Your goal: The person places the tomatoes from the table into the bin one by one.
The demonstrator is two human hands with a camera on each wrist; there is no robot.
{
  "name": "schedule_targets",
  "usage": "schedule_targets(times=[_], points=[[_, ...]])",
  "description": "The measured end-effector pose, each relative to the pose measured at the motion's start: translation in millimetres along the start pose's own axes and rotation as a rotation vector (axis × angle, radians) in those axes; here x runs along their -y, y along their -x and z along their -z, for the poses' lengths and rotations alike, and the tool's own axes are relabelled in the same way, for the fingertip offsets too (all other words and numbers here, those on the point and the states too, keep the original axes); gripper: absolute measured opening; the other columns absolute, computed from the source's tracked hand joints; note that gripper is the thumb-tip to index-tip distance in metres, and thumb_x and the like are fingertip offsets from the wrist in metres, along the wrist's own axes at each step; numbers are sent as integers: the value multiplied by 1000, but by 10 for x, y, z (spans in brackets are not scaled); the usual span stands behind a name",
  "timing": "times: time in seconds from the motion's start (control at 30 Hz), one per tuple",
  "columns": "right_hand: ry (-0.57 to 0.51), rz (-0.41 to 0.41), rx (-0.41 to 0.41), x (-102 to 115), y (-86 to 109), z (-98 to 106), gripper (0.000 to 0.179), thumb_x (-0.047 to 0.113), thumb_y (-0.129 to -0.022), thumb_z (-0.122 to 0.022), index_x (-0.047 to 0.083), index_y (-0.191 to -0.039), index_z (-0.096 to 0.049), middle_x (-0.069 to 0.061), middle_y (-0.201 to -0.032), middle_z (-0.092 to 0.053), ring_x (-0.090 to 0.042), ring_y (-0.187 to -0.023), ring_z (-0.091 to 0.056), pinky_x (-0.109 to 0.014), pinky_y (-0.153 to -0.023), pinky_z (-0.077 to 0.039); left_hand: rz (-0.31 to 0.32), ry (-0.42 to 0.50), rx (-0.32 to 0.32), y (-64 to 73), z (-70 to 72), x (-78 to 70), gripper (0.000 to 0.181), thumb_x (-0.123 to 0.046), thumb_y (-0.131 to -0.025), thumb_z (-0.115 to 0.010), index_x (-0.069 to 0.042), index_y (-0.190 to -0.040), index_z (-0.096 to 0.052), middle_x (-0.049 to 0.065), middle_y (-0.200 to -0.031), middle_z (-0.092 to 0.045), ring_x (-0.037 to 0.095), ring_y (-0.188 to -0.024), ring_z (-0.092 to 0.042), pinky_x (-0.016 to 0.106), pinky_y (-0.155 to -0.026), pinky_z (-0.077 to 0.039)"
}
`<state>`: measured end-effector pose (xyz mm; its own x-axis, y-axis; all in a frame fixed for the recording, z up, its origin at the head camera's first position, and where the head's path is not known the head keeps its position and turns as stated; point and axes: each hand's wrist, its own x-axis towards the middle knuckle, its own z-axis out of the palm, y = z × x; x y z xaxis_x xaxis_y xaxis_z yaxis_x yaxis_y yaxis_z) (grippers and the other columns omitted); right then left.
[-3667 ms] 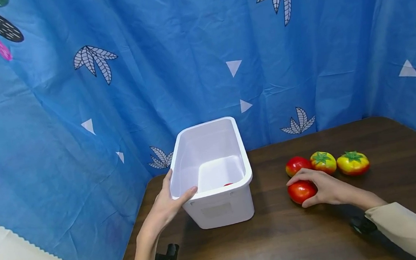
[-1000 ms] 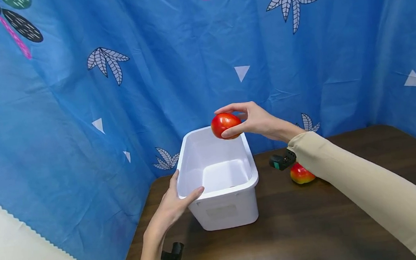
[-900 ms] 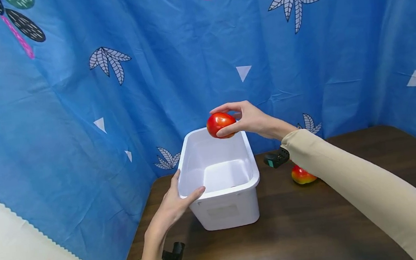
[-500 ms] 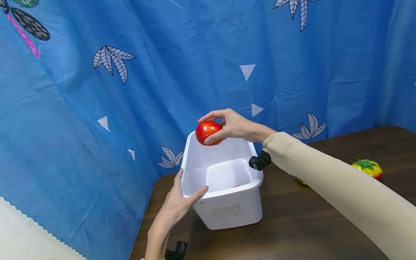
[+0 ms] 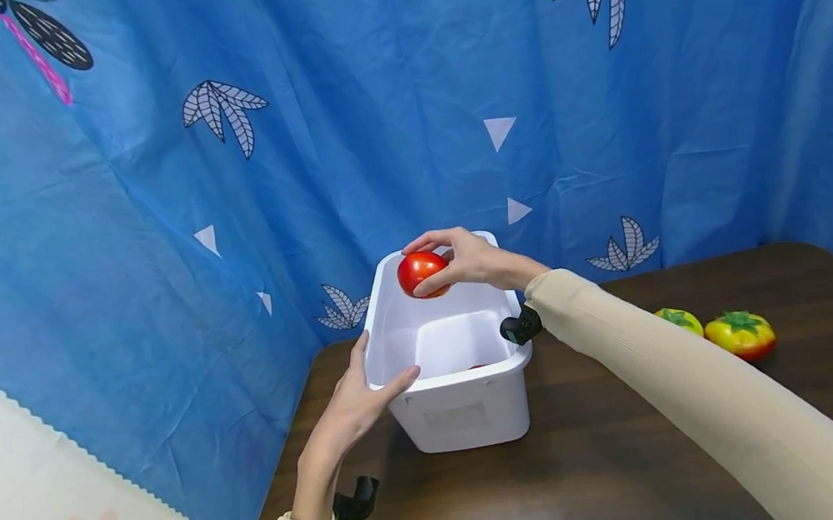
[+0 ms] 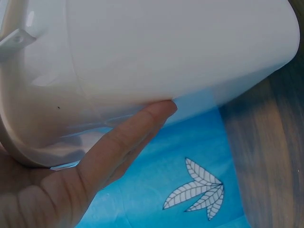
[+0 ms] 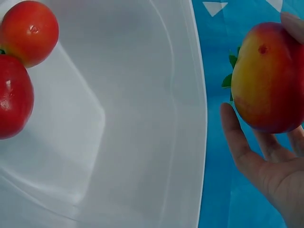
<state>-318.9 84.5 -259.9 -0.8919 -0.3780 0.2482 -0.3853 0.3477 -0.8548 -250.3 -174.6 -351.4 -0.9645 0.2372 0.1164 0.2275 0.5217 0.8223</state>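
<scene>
In the head view, my left hand [image 5: 355, 400] holds the near left corner of a white plastic bin [image 5: 458, 417], the thumb along its rim. The left wrist view shows straight fingers [image 6: 126, 140] against the outer wall. Over the bin's opening, my right hand [image 5: 471, 259] holds a shiny red tomato [image 5: 421, 273] between thumb and fingers. Seen from the right wrist, this tomato [image 7: 268, 78] has a yellow side and green leaves. Two tomatoes lie inside the bin: a rounder orange-red one [image 7: 31, 33] and a deeper red one [image 7: 14, 97].
Two yellow-and-red tomatoes with green tops, one on the left [image 5: 678, 318] and one on the right [image 5: 742, 335], sit on the dark wooden table [image 5: 594, 460]. My right sleeve [image 5: 667, 361] partly covers the left one. A blue patterned curtain [image 5: 387, 112] hangs behind.
My right hand has lifted the red tomato off the table and carried it left over the bin, lowering it slightly lately. The left hand keeps its hold on the bin.
</scene>
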Motion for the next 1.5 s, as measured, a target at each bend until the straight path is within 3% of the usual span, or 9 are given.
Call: schedule_targets(times=[0.3, 0.5, 0.73, 0.87, 1.07, 1.3, 1.5], points=[[29, 75, 60, -18, 52, 61, 76, 20, -83, -86, 15, -151, -53, -14, -153, -51, -40, -136, -54, -59, -101, -54, 13, -23, 10, -6, -10, -18, 108, -54, -89, -78, -17, -166, -11, 19, -156, -44, 43, -132, -54, 60, -97, -56], [30, 94, 60, -22, 136, 156, 76, 24, -84, -87, 17, -152, -53, -11, -153, -51, -41, -137, -53, -58, -99, -55, 23, -34, 2, 3, 1, -18, 109, -54, -89, -78, -17, -167, -11, 19, -157, -42, 43, -132, -54, 62, -99, -54], [5, 49, 19, -212, 279, 431, 71, 21, -89, -83, 13, -152, -52, -15, -154, -50, -42, -138, -53, -67, -107, -46, 13, -45, -5, -9, -12, -8, 110, -54, -88, -79, -15, -167, -12, 19, -158, -42, 42, -134, -53, 61, -102, -53], [-1, 13, -33, -372, 415, 651, 72, 24, -91, -81, 12, -154, -49, -16, -156, -48, -42, -138, -53, -64, -109, -46, -4, -46, -16, -14, -3, -17, 110, -53, -88, -80, -15, -166, -13, 18, -158, -42, 40, -132, -54, 61, -102, -53], [-34, -44, -73, -679, 797, 1038, 72, 21, -97, -76, 9, -159, -40, -19, -157, -46, -40, -135, -57, -54, -105, -52, -12, -36, 2, -29, -14, -16, 109, -52, -88, -80, -15, -166, -13, 19, -157, -43, 42, -132, -53, 61, -101, -53], [-40, -112, -112, -1062, 1366, 1497, 67, 18, -102, -70, 9, -160, -38, -23, -156, -45, -11, -113, -69, -32, -95, -59, -3, -33, 10, -33, -5, 5, 108, -50, -89, -80, -16, -166, -12, 19, -156, -44, 42, -133, -53, 59, -98, -56], [77, -209, -177, -1431, 1915, 1830, 64, 22, -102, -70, 13, -158, -39, -19, -152, -47, -1, -106, -68, -25, -87, -60, 7, -53, 21, -26, 49, 0, 110, -52, -89, -79, -16, -166, -9, 18, -158, -40, 43, -136, -50, 61, -99, -54]])
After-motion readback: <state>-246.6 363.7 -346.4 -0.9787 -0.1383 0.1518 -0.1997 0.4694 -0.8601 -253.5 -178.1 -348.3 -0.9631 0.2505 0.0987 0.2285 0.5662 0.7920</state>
